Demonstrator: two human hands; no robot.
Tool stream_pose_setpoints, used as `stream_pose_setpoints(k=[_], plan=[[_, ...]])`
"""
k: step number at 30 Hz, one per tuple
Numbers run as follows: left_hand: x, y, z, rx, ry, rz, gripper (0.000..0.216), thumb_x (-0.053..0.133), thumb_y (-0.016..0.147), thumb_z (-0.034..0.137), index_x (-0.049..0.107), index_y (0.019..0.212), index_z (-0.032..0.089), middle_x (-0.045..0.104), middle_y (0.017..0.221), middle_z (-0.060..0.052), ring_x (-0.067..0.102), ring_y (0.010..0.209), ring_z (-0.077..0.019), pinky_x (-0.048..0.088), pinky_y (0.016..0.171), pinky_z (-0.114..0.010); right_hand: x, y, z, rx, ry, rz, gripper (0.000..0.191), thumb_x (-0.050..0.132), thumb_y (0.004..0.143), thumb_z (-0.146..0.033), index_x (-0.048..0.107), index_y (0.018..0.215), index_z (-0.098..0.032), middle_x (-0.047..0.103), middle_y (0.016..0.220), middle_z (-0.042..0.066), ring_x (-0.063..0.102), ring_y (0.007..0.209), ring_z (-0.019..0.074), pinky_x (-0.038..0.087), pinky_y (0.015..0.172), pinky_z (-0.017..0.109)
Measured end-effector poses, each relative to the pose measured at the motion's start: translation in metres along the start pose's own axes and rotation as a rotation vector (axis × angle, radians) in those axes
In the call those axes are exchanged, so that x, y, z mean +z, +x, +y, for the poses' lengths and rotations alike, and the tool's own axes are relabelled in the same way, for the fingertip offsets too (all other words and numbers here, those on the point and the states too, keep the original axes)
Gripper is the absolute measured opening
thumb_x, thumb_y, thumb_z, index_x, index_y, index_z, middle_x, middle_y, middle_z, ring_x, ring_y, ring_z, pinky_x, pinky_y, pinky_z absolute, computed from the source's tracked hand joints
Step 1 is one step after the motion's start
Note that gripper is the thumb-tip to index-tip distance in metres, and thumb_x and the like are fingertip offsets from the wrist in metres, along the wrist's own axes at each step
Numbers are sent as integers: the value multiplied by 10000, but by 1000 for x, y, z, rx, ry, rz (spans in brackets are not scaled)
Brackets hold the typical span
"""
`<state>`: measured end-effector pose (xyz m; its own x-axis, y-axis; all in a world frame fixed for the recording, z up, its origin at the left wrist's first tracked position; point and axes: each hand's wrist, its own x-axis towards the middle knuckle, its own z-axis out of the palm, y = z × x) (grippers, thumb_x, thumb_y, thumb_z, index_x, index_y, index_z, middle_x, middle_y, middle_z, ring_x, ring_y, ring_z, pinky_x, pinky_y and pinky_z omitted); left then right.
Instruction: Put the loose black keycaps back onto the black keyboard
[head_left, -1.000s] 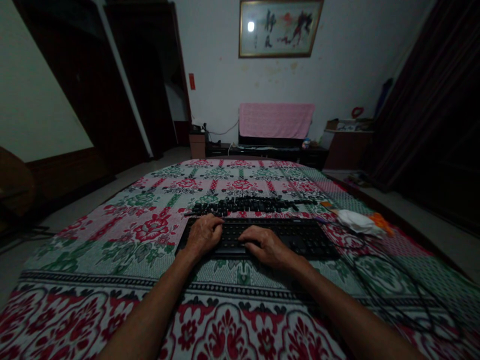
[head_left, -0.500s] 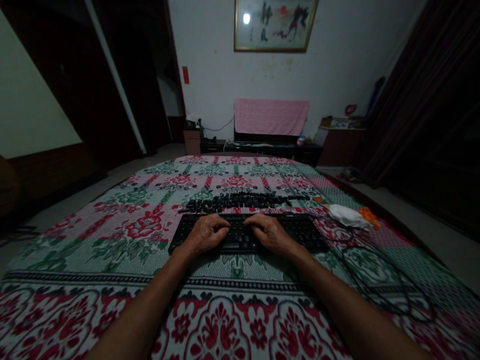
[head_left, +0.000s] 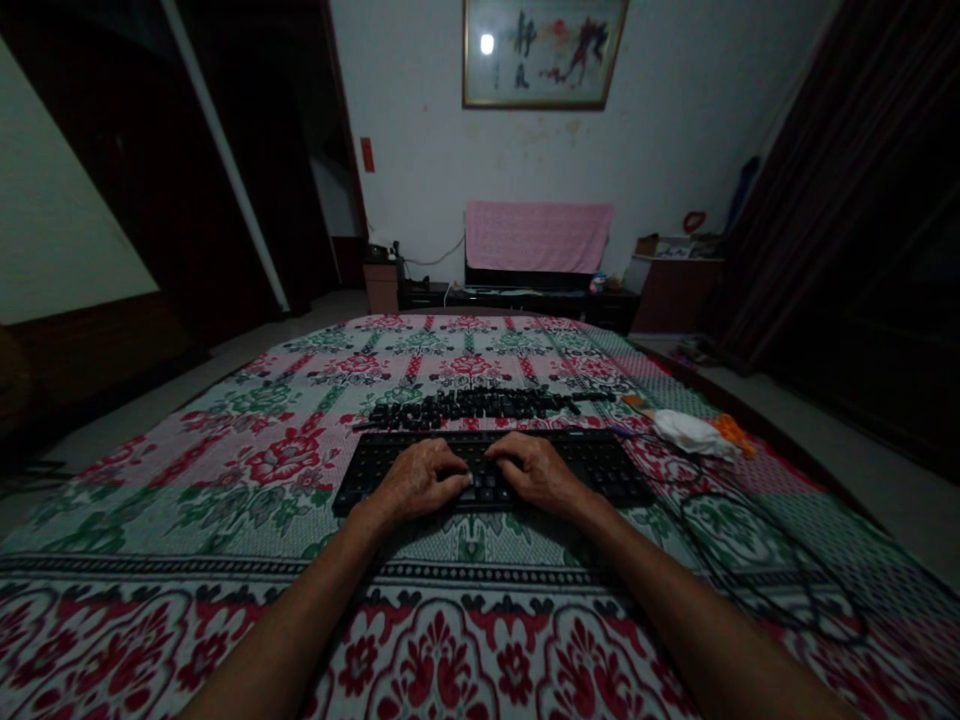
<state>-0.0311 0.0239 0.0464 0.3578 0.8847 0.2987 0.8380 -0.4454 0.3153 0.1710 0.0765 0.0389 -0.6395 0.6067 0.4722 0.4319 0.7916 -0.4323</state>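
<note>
Loose keycaps [head_left: 480, 404] behind keyboard [head_left: 487, 492], cable [head_left: 861, 632] alongside

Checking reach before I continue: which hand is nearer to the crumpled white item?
Right. The right hand is over the keyboard just right of its middle, left of the white item; the left hand is over the keyboard's left half, farther away.

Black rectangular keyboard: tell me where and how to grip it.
The keyboard seems best gripped at its short ends, from left and right: it lies long and flat, extending past the left hand and right hand. Small black keycaps lie along its far side.
</note>
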Motion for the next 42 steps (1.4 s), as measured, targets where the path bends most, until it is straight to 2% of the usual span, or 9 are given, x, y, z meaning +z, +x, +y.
stream_pose_setpoints(k=[8,14,24,42], plan=[[6,0,-6,-6,21,-21,241,480,743,374,647,834,227,567,764,-17,508,770,-143,370,689,-244,6,-2,-17,-61,-26,-72,189,485,732,-155,614,869,-184,598,843,44,525,809,146,397,742,271],[4,0,-5,-18,6,-35,238,481,742,367,645,832,220,574,779,-17,511,767,-141,372,686,-239,11,-3,-15,-63,-60,-83,177,505,741,-207,611,880,-184,594,837,47,515,807,150,383,740,280],[3,0,-5,25,8,-64,249,452,764,361,656,830,234,564,751,-17,504,747,-135,358,668,-232,13,-3,-16,-48,-64,-70,194,493,754,-189,600,917,-186,591,845,47,510,803,147,380,735,279],[5,0,-10,58,-11,-42,250,449,772,358,654,828,227,562,733,-12,505,728,-124,353,649,-222,15,1,-14,-20,-77,-102,211,498,757,-215,609,936,-212,585,844,41,510,795,147,384,724,274]])
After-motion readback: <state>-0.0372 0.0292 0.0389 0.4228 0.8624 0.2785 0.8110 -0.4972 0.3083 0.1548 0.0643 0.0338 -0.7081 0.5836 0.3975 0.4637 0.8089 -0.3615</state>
